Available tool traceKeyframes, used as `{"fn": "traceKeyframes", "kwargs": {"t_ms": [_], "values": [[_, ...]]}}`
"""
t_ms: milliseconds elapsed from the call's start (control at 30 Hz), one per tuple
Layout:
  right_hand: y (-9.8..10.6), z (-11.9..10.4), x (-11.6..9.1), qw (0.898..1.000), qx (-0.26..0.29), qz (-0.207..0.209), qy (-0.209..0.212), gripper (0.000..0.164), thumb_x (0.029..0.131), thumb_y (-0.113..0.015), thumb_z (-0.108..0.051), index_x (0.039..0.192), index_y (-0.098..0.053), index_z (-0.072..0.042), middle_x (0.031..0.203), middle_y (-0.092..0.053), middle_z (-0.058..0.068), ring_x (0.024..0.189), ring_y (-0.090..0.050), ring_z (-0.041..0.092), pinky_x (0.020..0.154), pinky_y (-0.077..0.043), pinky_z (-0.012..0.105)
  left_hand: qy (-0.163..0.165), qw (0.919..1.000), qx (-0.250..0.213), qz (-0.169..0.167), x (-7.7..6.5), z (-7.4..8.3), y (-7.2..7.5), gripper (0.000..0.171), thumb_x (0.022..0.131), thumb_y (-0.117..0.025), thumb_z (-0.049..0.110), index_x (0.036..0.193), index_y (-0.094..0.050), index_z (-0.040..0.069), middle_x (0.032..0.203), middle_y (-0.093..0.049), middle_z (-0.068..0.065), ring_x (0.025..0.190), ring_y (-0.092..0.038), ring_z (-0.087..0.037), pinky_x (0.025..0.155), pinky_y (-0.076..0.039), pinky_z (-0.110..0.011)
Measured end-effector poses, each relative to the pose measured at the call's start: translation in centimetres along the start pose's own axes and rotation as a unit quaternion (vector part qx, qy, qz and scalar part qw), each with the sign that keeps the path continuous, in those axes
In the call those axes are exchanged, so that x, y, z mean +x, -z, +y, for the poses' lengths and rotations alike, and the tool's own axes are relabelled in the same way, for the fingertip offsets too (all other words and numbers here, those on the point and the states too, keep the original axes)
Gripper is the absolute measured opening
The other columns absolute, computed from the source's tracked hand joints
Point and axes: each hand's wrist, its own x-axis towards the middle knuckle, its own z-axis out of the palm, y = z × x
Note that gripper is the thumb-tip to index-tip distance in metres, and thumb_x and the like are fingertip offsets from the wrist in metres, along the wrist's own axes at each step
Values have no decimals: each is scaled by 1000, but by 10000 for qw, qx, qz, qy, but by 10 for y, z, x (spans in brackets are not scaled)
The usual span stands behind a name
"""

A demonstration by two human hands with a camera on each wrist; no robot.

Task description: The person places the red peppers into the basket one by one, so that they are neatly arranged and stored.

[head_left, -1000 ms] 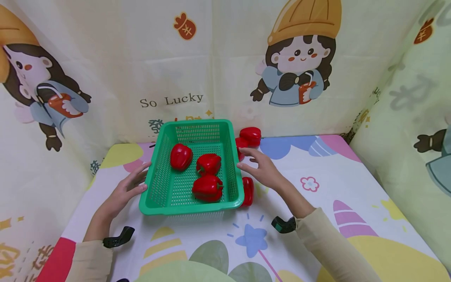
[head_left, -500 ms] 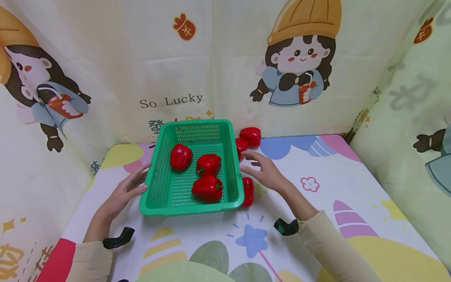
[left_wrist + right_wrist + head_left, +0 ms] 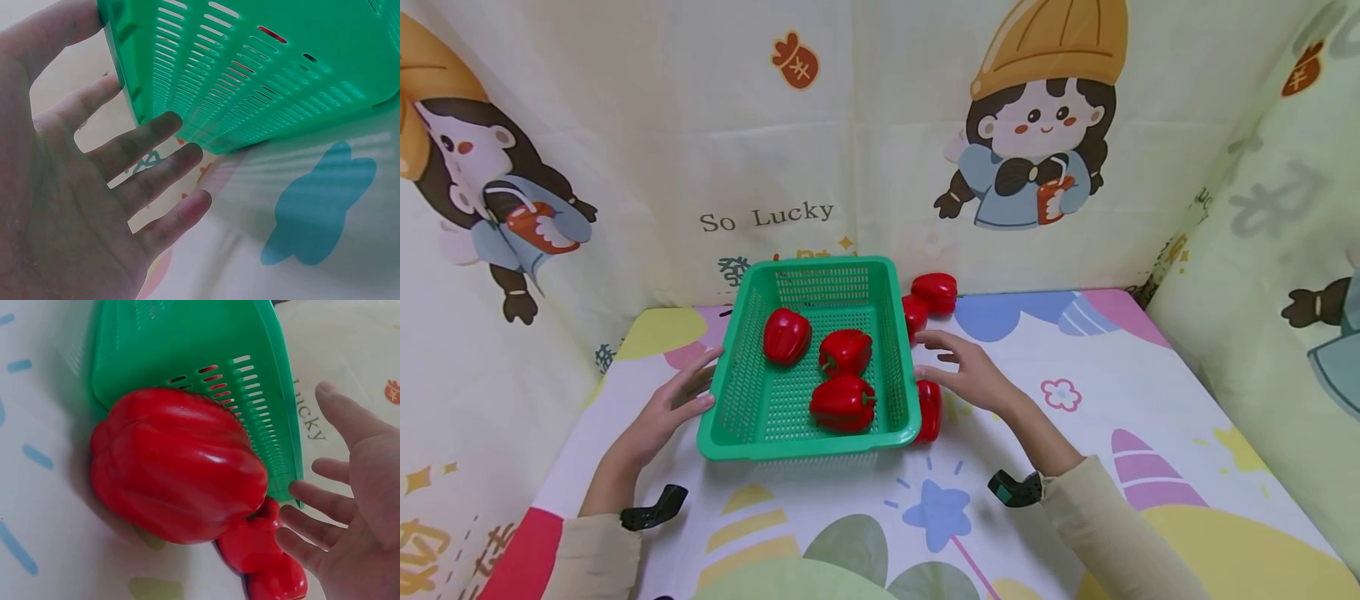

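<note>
A green slotted plastic basket (image 3: 808,447) stands on the table with three red bell peppers inside: one at the left (image 3: 787,337) and two touching toward the right. My left hand (image 3: 664,414) is at the basket's left side, fingers extended, its thumb and fingertips right at the rim. My right hand (image 3: 972,372) hovers beside the right rim, fingers spread and holding nothing. Below that hand lies a bell pepper (image 3: 178,465) against the basket's outer wall. Two further bell peppers lie by the far right corner, one (image 3: 934,293) behind the other (image 3: 914,314), which the basket partly hides.
A patterned cloth (image 3: 1015,533) covers the table. Printed curtains (image 3: 880,125) hang behind it and along both sides, and the basket's far end is close to the back one. Black cameras (image 3: 1015,488) are strapped to both wrists.
My right hand has drawn back a little from the basket's right rim, toward me and to the right. The left hand, the basket and the bell peppers stay where they were.
</note>
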Motion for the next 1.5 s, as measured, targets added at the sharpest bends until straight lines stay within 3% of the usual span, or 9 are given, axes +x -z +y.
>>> {"fn": "traceKeyframes", "kwargs": {"t_ms": [133, 267, 367, 633, 867, 1167, 1367, 1500], "values": [[1, 0, 0, 9999, 24, 21, 148, 58, 85, -73, -30, 137, -52, -12, 137, -55, 12, 128, -49, 38, 103, -44, 59, -32, 10000, 39, 26, 0, 3, 1, 63, 99, -47, 21, 154, -20, 32, 158, -28, -14, 141, -29, -43, 102, -30, -74], [-1, 3, -2, 9999, 25, -68, 153, 61, 84, -74, -30, 137, -51, -13, 138, -55, 7, 129, -49, 37, 103, -44, 58, -51, 10000, 62, -3, -4, 3, 1, 62, 99, -46, 20, 155, -20, 29, 157, -29, -15, 140, -37, -25, 102, -32, -73], [-3, 4, -5, 9998, 45, -163, 102, 62, 83, -75, -30, 138, -51, -14, 139, -54, 5, 130, -48, 37, 103, -45, 58, -31, 10000, 75, -25, -6, 1, 0, 62, 99, -46, 21, 155, -20, 29, 157, -29, -16, 139, -37, -18, 101, -32, -73], [-3, 3, -8, 9992, 142, -376, 82, 61, 83, -75, -29, 138, -51, -19, 140, -53, 6, 132, -47, 34, 105, -43, 56, -37, 10000, 41, 46, -6, -5, -1, 62, 99, -47, 21, 154, -21, 32, 157, -32, -8, 139, -38, -16, 101, -32, -74], [-2, 3, -8, 9988, 65, -472, 74, 63, 83, -75, -32, 139, -50, -20, 140, -53, 4, 132, -47, 34, 104, -45, 54, -2, 9999, 87, 60, -5, -5, -1, 62, 99, -47, 22, 154, -21, 33, 157, -31, -15, 138, -38, -15, 101, -32, -73], [2, 6, -12, 9985, -47, -546, 51, 68, 81, -76, -31, 140, -48, -11, 141, -52, 12, 130, -49, 33, 103, -46, 54, -58, 9999, 51, 69, -5, -6, -1, 61, 99, -47, 21, 154, -22, 32, 157, -32, -4, 125, -33, 17, 102, -32, -73], [1, 8, -13, 9980, -75, -630, -34, 70, 80, -77, -33, 140, -49, -11, 141, -53, 10, 130, -49, 31, 103, -46, 52, -33, 10000, 64, 66, -5, -7, -1, 62, 99, -47, 22, 154, -21, 33, 157, -32, -4, 127, -34, 12, 102, -32, -73], [-1, 9, -16, 9975, -56, -709, -39, 69, 81, -77, -34, 139, -49, -12, 141, -53, 10, 129, -50, 32, 103, -47, 52, -21, 9999, 85, 53, -5, -6, -1, 61, 99, -47, 21, 154, -21, 33, 157, -30, -11, 139, -38, -12, 102, -31, -73]]}}
